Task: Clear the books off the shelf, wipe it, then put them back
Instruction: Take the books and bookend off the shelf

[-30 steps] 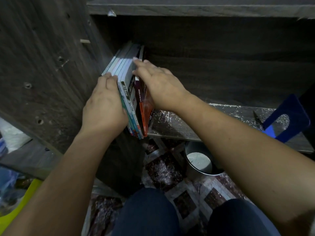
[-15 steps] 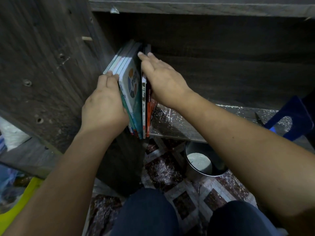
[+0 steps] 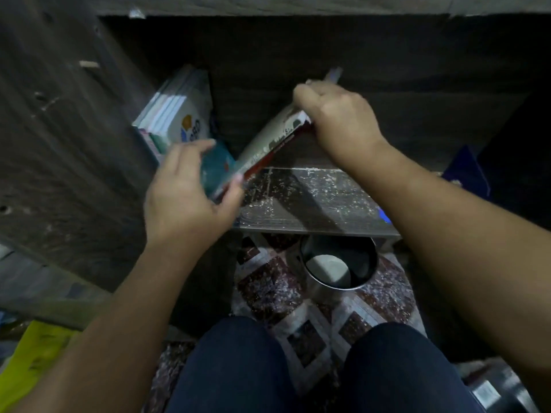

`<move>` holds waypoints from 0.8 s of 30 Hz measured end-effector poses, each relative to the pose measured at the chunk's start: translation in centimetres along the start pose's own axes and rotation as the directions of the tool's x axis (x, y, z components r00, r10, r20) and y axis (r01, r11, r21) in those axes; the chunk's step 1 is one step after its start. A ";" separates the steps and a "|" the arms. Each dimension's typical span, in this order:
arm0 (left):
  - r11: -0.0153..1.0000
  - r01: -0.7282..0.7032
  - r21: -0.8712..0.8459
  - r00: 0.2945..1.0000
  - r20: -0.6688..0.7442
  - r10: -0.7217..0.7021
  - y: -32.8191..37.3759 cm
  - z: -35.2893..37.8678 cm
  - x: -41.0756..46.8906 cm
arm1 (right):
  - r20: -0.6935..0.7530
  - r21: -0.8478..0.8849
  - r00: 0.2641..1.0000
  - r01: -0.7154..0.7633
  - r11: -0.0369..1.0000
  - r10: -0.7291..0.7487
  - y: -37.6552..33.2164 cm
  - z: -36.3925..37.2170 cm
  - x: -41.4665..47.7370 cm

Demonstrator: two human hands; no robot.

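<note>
On shelf (image 3: 313, 201) | right hand (image 3: 337, 120) tipped books (image 3: 268, 144) rightward | left hand (image 3: 185, 195) grips stack (image 3: 179, 111)

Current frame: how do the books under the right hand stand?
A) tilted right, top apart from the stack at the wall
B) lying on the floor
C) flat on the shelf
A: the right hand grips red-spined books leaning away from the stack.

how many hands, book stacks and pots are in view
hands: 2, left hand, right hand
book stacks: 2, wall stack, tilted stack
pots: 1, pot
total: 5
</note>
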State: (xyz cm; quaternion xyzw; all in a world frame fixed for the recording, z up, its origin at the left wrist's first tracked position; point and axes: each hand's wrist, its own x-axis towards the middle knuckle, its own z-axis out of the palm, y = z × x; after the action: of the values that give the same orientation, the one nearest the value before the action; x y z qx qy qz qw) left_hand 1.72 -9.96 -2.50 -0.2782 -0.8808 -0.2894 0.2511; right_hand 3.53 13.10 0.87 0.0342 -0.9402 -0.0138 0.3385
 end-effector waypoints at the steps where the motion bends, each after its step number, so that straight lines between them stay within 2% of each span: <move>1: 1.000 0.004 0.011 0.996 0.094 -0.005 0.9 0.6 0.0 | -0.037 0.030 0.997 -0.060 0.998 0.061 0.4 -1.3 -0.7; 2: 0.999 0.019 0.028 0.986 0.165 -0.023 1.7 1.1 0.2 | -0.078 0.062 0.990 -0.114 0.992 0.118 0.9 -2.5 -1.5; 4: 0.999 -0.002 0.051 0.976 0.216 -0.009 3.0 1.6 1.0 | -0.106 0.157 0.968 -0.211 0.965 0.229 1.5 -4.8 -3.6; 8: 0.981 -0.173 0.085 0.963 0.222 0.151 5.7 2.0 2.7 | -0.011 0.282 0.886 -0.441 0.852 0.463 2.1 -8.8 -8.7; 9: 0.970 -0.222 0.096 0.949 0.250 0.193 6.7 2.2 2.8 | 0.027 0.271 0.851 -0.512 0.815 0.525 2.3 -9.6 -10.0; 11: 0.944 -0.321 0.077 0.902 0.329 0.280 9.1 2.9 2.5 | 0.063 0.141 0.788 -0.615 0.776 0.613 2.7 -11.3 -12.8; 12: 0.928 -0.370 0.050 0.871 0.366 0.328 10.5 3.3 2.2 | 0.050 0.061 0.773 -0.634 0.771 0.632 2.6 -12.2 -14.1; 14: 0.887 -0.462 -0.012 0.802 0.422 0.423 13.4 4.0 1.3 | 0.010 -0.089 0.796 -0.602 0.794 0.605 2.2 -13.5 -16.7; 16: 0.826 -0.563 -0.041 0.724 0.458 0.516 16.5 4.5 0.3 | 0.069 -0.254 0.815 -0.543 0.800 0.575 1.8 -13.9 -18.9; 17: 0.784 -0.618 -0.049 0.679 0.470 0.564 18.2 4.7 -0.3 | 0.133 -0.309 0.798 -0.531 0.789 0.588 1.8 -14.0 -19.9; 20: 0.671 -0.735 -0.094 0.545 0.506 0.668 23.1 5.2 -2.8 | 0.308 -0.362 0.651 -0.595 0.718 0.694 2.4 -15.4 -23.0; 24: 0.563 -0.798 -0.214 0.361 0.578 0.732 29.0 6.5 -6.7 | 0.380 -0.370 0.492 -0.695 0.617 0.783 3.6 -18.4 -28.9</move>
State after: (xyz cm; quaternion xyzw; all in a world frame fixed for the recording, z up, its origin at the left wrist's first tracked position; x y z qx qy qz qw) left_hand 23.09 11.57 -0.37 -0.7185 -0.6917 0.0134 0.0719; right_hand 37.23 18.80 -3.13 -0.4066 -0.9110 0.0457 0.0524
